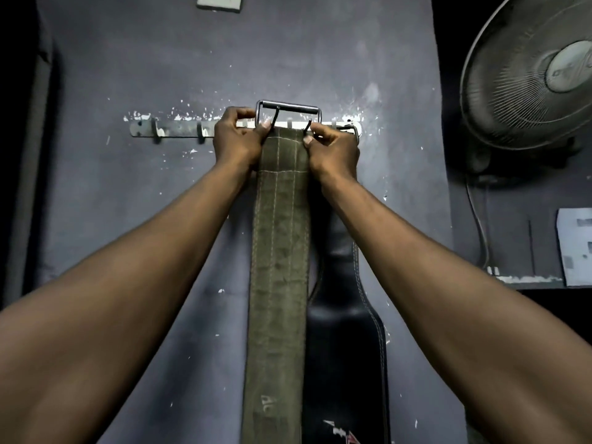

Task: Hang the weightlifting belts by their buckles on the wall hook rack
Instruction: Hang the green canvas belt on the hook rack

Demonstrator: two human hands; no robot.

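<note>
While hands (237, 141) (333, 152) pinch belt (278, 251), buckle (288, 108) perhaps above rack (179, 129).

Dim grey wall (128, 59) ahead of me, white chips flecking its paint. Caged fan (528, 68) at two o'clock, cable (479, 225) trailing below it. Pale plate (219, 2) at twelve (can't tell what it is), paper sheet (575, 248) at three.

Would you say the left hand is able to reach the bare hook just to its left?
Probably yes: the left hand sits right beside that hook with nothing between them, though it grips the green belt at its buckle and would bring it along.
</note>
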